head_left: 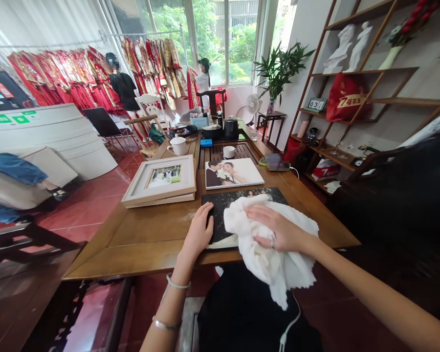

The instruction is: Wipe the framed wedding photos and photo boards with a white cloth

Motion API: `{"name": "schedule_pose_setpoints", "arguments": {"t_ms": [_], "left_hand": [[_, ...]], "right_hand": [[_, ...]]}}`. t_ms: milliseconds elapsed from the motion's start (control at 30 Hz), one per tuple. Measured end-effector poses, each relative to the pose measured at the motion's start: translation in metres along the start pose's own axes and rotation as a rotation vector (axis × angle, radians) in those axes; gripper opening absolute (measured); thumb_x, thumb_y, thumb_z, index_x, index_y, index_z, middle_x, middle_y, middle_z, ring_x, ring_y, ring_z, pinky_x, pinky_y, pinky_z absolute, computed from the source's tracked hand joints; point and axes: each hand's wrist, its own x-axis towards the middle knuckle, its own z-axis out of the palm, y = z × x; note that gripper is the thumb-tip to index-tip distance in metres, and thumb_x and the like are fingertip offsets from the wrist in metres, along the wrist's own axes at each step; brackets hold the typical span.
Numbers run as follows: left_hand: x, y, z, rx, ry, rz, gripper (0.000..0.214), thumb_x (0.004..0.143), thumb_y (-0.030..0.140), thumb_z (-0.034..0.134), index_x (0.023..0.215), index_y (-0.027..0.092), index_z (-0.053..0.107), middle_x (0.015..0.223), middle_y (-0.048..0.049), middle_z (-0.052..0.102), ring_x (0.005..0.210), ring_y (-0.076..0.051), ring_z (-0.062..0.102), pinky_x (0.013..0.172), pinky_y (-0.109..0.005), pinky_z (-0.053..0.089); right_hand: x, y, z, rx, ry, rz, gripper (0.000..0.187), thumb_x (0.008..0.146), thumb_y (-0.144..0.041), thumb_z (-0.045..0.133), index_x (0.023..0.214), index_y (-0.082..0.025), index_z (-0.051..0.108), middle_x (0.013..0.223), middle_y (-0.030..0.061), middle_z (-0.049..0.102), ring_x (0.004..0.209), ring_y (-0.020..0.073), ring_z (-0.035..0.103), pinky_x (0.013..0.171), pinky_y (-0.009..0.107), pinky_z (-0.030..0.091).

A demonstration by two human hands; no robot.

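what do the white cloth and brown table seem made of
Crumpled white cloth: probably soft cotton-like fabric, matte, judging by its loose folds and jagged edge; exact fibre unclear. Brown flat-topped table: likely varnished wood, semi-gloss, given its sheen and joint lines.

Beneath the person's right hand (280, 229), a bunched white cloth (251, 256) hides much of a black rectangular photo panel (219, 222). Right of that hand, a black-clothed person (403, 171) is blurred and cut off; far left of the left hand (200, 229), the edge crops blue-trousered legs (14, 168).
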Motion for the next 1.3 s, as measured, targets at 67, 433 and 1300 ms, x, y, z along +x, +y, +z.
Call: {"name": "schedule_pose_setpoints", "arguments": {"t_ms": [67, 433, 1300], "left_hand": [[0.000, 0.000, 0.000, 0.001, 0.003, 0.002, 0.036, 0.091, 0.017, 0.039, 0.123, 0.014, 0.055, 0.134, -0.0160, 0.056, 0.130, -0.024, 0.050, 0.113, -0.047, 0.037], [-0.001, -0.001, 0.001, -0.012, 0.020, 0.009, 0.035, 0.091, 0.018, 0.040, 0.122, 0.016, 0.056, 0.133, -0.0145, 0.057, 0.129, -0.023, 0.051, 0.113, -0.046, 0.038], [-0.002, 0.002, 0.001, -0.017, 0.015, -0.004, 0.035, 0.090, 0.017, 0.040, 0.121, 0.016, 0.056, 0.133, -0.0148, 0.056, 0.130, -0.024, 0.049, 0.113, -0.046, 0.037]], "right_hand": [[-0.008, -0.003, -0.003, 0.027, -0.027, -0.011, 0.053, 0.081, -0.033, 0.064, 0.131, -0.019, 0.054, 0.137, 0.0131, 0.056, 0.127, 0.0294, 0.050, 0.106, 0.050, 0.041], [0.015, 0.071, -0.013, -0.098, 0.109, 0.200, 0.050, 0.081, -0.039, 0.060, 0.125, -0.016, 0.059, 0.129, 0.0149, 0.061, 0.120, 0.0315, 0.056, 0.103, 0.051, 0.043], [-0.008, 0.026, -0.020, 0.039, -0.038, 0.069, 0.053, 0.081, -0.042, 0.065, 0.130, -0.022, 0.057, 0.136, 0.0110, 0.058, 0.127, 0.0303, 0.050, 0.108, 0.051, 0.039]]}}
